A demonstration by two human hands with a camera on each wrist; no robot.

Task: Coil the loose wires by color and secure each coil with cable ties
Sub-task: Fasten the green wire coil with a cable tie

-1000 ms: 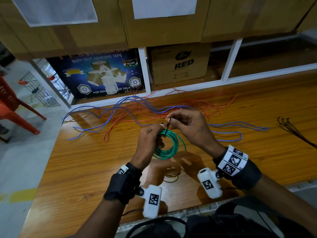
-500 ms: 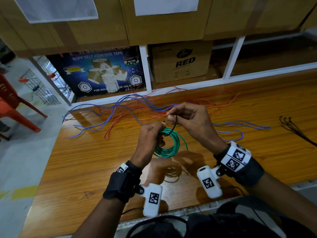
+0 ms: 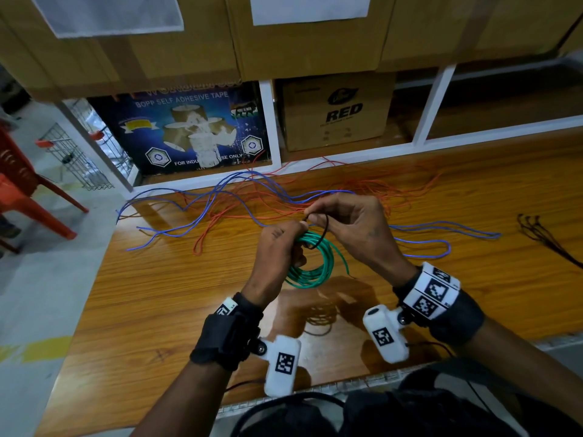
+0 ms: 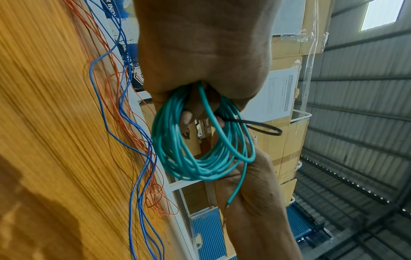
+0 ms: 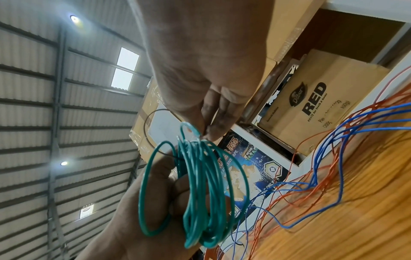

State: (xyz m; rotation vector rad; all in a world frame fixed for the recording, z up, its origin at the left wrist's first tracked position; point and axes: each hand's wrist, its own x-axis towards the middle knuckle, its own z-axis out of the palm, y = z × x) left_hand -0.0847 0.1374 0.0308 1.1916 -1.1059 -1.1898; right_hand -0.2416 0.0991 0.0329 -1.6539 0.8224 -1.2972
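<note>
A green wire coil [image 3: 315, 266] hangs above the wooden table [image 3: 157, 294], gripped at its top by my left hand [image 3: 279, 247]. In the left wrist view the coil [image 4: 200, 140] dangles from the curled fingers. My right hand [image 3: 344, 225] pinches a thin black cable tie [image 3: 321, 230] that loops around the coil's top strands. The tie shows as a dark loop [image 4: 264, 128] in the left wrist view and as a thin ring [image 5: 147, 130] in the right wrist view. Loose blue wires [image 3: 205, 209] and red wires [image 3: 362, 190] sprawl behind my hands.
More black cable ties [image 3: 545, 238] lie at the table's right. White shelving [image 3: 271, 121] with a blue tape box [image 3: 189, 130] and a brown carton [image 3: 337, 111] lines the back edge. Red chairs [image 3: 22, 190] stand on the floor at left.
The cable tie stood straight up a second ago; my right hand has bent it over into a loop around the coil's top. Both hands rose slightly.
</note>
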